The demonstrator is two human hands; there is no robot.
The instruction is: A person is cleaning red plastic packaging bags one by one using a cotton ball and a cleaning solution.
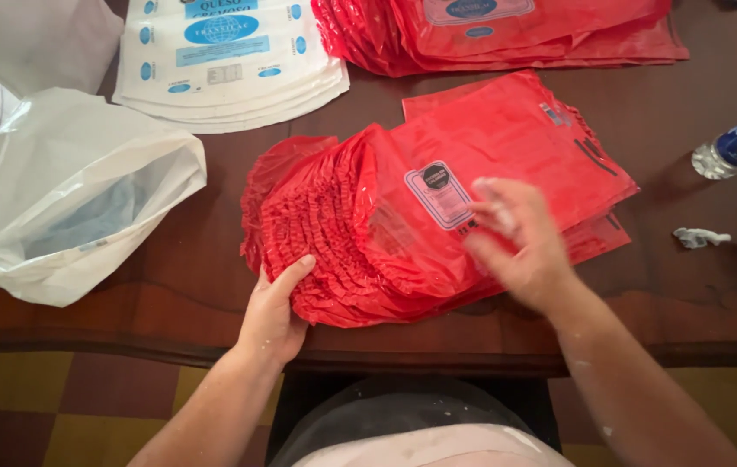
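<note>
**fanned red bags could slide off the front edge**

the stack of red plastic bags (438,207) lies mid-table, its curled-back ends at 8 o'clock. the left hand (275,313) is clamped on those folded ends at the table (169,285) edge. the right hand (515,246), blurred, fingers apart, rests flat on the top bag at 4 o'clock. slick film may slip, i judge, spilling the fan toward the lap or dragging several bags at once.

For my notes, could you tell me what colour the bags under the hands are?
Red bags, clearest in the head view.
</note>
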